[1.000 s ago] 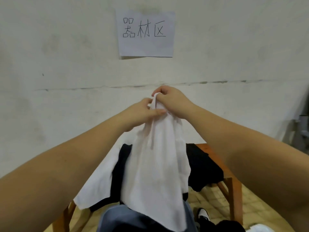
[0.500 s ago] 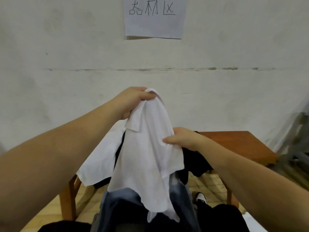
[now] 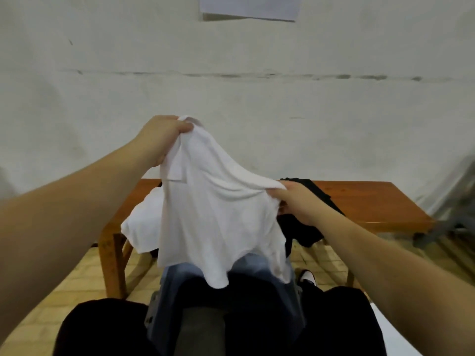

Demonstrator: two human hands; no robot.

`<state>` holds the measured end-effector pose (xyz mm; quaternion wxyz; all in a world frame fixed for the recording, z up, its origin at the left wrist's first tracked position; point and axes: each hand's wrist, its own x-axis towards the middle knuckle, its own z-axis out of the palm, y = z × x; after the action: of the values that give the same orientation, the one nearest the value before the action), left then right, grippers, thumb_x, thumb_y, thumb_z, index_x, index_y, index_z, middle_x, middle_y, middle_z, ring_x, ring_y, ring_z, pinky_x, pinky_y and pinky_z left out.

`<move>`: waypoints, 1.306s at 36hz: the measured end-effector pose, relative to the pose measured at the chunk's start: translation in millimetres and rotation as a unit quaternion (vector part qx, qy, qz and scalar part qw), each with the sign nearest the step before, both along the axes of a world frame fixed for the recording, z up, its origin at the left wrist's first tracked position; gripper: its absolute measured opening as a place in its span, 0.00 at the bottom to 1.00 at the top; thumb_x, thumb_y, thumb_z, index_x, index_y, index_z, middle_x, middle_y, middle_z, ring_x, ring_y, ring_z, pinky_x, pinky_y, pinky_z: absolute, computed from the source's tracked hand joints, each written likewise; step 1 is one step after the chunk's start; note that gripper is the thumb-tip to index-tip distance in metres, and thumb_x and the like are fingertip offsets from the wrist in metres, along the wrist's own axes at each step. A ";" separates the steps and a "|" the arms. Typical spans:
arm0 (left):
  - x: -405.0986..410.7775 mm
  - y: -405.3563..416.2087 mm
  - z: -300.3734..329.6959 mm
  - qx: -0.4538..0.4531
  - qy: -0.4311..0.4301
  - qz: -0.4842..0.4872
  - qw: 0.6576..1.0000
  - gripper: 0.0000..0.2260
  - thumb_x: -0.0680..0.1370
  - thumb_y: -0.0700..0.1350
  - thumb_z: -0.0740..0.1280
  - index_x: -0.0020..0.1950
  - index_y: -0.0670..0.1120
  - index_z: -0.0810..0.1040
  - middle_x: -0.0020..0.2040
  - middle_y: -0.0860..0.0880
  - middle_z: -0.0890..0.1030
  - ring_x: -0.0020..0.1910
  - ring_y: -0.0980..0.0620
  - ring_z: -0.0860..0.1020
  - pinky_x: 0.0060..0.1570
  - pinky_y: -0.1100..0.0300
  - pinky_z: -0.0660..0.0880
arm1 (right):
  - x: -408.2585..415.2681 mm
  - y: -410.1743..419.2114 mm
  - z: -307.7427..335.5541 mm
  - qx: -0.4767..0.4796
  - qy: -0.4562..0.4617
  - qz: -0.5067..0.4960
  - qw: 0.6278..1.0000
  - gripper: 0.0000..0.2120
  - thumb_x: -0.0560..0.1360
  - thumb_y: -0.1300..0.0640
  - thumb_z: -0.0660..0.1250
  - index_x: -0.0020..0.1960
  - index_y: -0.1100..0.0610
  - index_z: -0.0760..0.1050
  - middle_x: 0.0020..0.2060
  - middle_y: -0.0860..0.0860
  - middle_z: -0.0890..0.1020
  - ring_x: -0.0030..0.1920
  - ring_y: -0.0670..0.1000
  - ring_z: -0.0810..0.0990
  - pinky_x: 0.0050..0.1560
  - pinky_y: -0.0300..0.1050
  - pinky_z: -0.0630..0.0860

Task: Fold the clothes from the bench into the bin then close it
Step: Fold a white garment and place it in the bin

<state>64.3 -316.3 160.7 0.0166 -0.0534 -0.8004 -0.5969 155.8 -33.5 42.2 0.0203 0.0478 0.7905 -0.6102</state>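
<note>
The left hand (image 3: 160,136) grips the collar end of the white shirt (image 3: 213,209) with curled fingers, while the right hand (image 3: 295,201), which a moment ago pinched the cloth close below the left, has drawn out to the right, spreading the shirt wider. The shirt hangs below both sets of fingers, over the desk (image 3: 372,201), where a black garment (image 3: 308,232) and another white one (image 3: 141,227) lie.

The white shirt (image 3: 216,217) held up at centre frame hides the middle of the wooden bench (image 3: 359,201) and most of the clothes behind it. The paper sheet (image 3: 248,7) on the wall is cut off by the top edge. At lower centre, the blue-grey bin (image 3: 282,327) is blurred and partly covered.
</note>
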 end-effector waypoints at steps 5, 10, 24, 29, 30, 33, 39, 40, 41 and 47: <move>1.6 1.8 -30.5 -0.086 0.000 0.019 0.996 0.10 0.77 0.46 0.65 0.55 0.43 0.79 0.52 0.42 0.81 0.50 0.42 0.80 0.49 0.51 0.76 | -7.3 -7.0 41.5 -0.095 0.043 0.000 0.995 0.05 0.78 0.59 0.64 0.46 0.56 0.78 0.32 0.47 0.79 0.32 0.48 0.75 0.35 0.43 0.72; 23.4 32.1 -58.9 -0.146 0.059 0.056 0.986 0.17 0.74 0.52 0.67 0.60 0.47 0.74 0.57 0.47 0.77 0.55 0.46 0.76 0.56 0.50 0.75 | -17.6 -18.2 69.1 -0.216 0.072 -0.027 0.973 0.06 0.77 0.64 0.63 0.51 0.61 0.77 0.39 0.54 0.80 0.36 0.50 0.80 0.40 0.43 0.76; 82.1 61.0 -138.4 -0.209 -0.027 -0.192 0.959 0.05 0.77 0.50 0.68 0.51 0.50 0.79 0.46 0.55 0.81 0.45 0.56 0.79 0.42 0.64 0.73 | -13.6 -21.9 78.5 -0.222 0.090 -0.065 0.969 0.04 0.79 0.62 0.62 0.52 0.60 0.74 0.40 0.53 0.79 0.37 0.50 0.80 0.38 0.42 0.78; 73.0 45.1 -142.8 -0.355 0.081 -0.068 0.929 0.12 0.79 0.45 0.62 0.37 0.45 0.66 0.32 0.48 0.72 0.32 0.50 0.69 0.30 0.57 0.61 | -6.4 -3.6 64.2 -0.241 0.089 -0.118 0.959 0.05 0.79 0.61 0.62 0.53 0.61 0.74 0.41 0.54 0.79 0.37 0.51 0.82 0.40 0.43 0.79; 72.0 42.2 -141.7 -0.368 0.092 -0.055 0.924 0.13 0.80 0.45 0.61 0.36 0.45 0.65 0.32 0.48 0.72 0.31 0.50 0.68 0.30 0.57 0.62 | -4.3 -0.9 60.7 -0.242 0.086 -0.131 0.958 0.05 0.79 0.61 0.62 0.53 0.62 0.74 0.40 0.54 0.79 0.36 0.50 0.82 0.38 0.42 0.79; 70.9 34.9 -131.6 -0.386 0.130 -0.033 0.913 0.11 0.82 0.44 0.58 0.40 0.44 0.70 0.35 0.46 0.76 0.34 0.49 0.72 0.37 0.54 0.70 | 2.6 6.8 50.5 -0.241 0.074 -0.167 0.953 0.04 0.79 0.60 0.62 0.49 0.61 0.73 0.36 0.53 0.77 0.29 0.46 0.80 0.34 0.41 0.78; 73.7 28.7 -98.4 -0.259 0.173 -0.018 0.950 0.08 0.82 0.44 0.58 0.52 0.48 0.77 0.40 0.50 0.80 0.38 0.54 0.77 0.34 0.64 0.68 | 18.4 16.7 31.6 -0.108 0.054 -0.202 0.972 0.06 0.77 0.57 0.61 0.48 0.60 0.74 0.40 0.55 0.79 0.37 0.52 0.80 0.38 0.44 0.77; 74.1 29.8 -92.9 -0.240 0.178 -0.023 0.954 0.08 0.82 0.45 0.58 0.52 0.50 0.77 0.40 0.52 0.80 0.38 0.56 0.77 0.34 0.64 0.66 | 20.5 17.7 28.4 -0.053 0.049 -0.197 0.978 0.08 0.77 0.57 0.61 0.49 0.60 0.75 0.42 0.56 0.80 0.39 0.53 0.80 0.39 0.45 0.77; 74.6 31.6 -87.6 -0.226 0.185 -0.030 0.956 0.08 0.82 0.45 0.58 0.52 0.51 0.76 0.40 0.53 0.80 0.39 0.56 0.78 0.34 0.64 0.67 | 22.4 17.7 25.5 0.003 0.044 -0.187 0.981 0.09 0.76 0.56 0.61 0.49 0.61 0.75 0.43 0.57 0.81 0.40 0.54 0.80 0.40 0.46 0.77; 72.7 52.1 -60.7 -0.229 0.265 -0.060 0.935 0.10 0.82 0.42 0.58 0.57 0.46 0.77 0.45 0.52 0.80 0.43 0.52 0.75 0.39 0.60 0.68 | 27.9 -0.3 21.3 0.190 0.072 -0.065 0.977 0.09 0.77 0.54 0.66 0.57 0.50 0.72 0.50 0.46 0.78 0.49 0.45 0.77 0.46 0.40 0.72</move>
<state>137.0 -264.2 100.0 0.1796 -0.2601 -0.8771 -0.3616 183.7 -33.8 63.5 -0.0861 0.0584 0.8868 -0.4503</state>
